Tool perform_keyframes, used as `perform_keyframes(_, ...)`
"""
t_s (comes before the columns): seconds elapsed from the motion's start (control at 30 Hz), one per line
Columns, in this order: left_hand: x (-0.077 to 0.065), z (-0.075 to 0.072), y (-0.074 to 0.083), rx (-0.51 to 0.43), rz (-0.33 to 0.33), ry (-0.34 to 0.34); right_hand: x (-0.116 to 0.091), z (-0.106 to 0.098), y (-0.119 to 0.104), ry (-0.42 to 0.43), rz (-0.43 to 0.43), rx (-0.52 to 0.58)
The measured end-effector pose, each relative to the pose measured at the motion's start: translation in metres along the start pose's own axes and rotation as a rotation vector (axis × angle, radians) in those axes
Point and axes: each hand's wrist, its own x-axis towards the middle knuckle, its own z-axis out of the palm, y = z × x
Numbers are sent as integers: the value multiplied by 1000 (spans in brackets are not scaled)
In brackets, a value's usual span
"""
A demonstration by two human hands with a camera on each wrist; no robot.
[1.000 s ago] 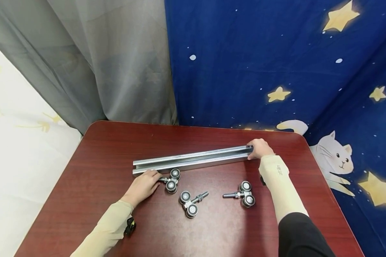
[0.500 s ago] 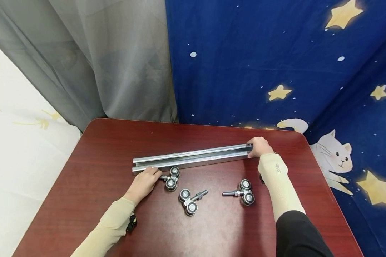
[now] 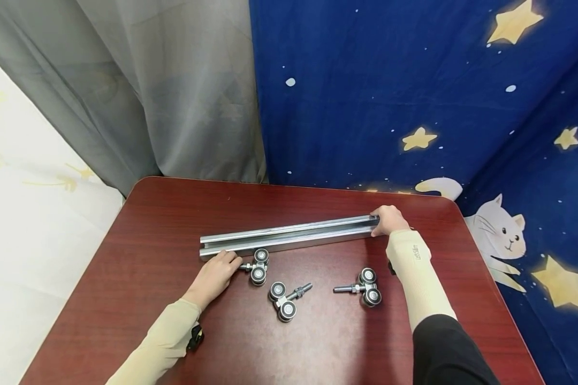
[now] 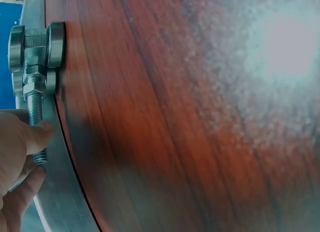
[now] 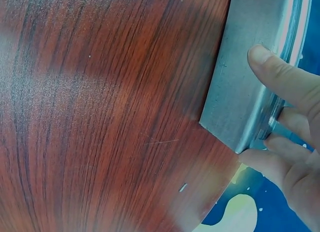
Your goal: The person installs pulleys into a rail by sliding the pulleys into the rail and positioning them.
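A silver C-shaped metal channel (image 3: 289, 245) lies across the table, its slot facing up. My right hand (image 3: 390, 220) grips its right end; in the right wrist view the thumb lies on the channel's side wall (image 5: 235, 87), fingers around the far side. Near the channel's left end, my left hand (image 3: 215, 276) holds a roller trolley (image 3: 258, 275) by its bolt. In the left wrist view, thumb and fingers pinch the threaded bolt (image 4: 35, 107), its wheels (image 4: 56, 44) pointing away from the hand. The trolley is in front of the channel; whether they touch I cannot tell.
Two more roller trolleys lie on the reddish-brown table (image 3: 318, 347): one near the middle (image 3: 287, 310), the other to the right (image 3: 367, 276), its bolt pointing left. Behind the table hang a grey curtain (image 3: 202, 107) and a blue star-patterned curtain (image 3: 342, 107).
The head view has shifted slightly. Both hands keep their holds, and the trolley in my left hand has turned a little about its bolt.
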Motion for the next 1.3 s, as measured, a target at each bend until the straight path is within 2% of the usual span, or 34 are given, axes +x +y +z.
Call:
perform_keyframes(0.2,-3,-4,3,1,7,1,-1,0,0,11,-6,-1)
perform_keyframes(0.47,0,-11,7,19,92,49,-1,-1,-1,0,12,-2)
perform_keyframes(0.93,20,-27,15,-19,137,56,-2,0,-1,2,1,-1)
perform_keyframes(1.13,33,-27,20,29,202,87,-2,0,0,19,-7,-5)
perform_keyframes(1.3,45,-27,32,48,227,106,-2,1,0,17,-9,-1)
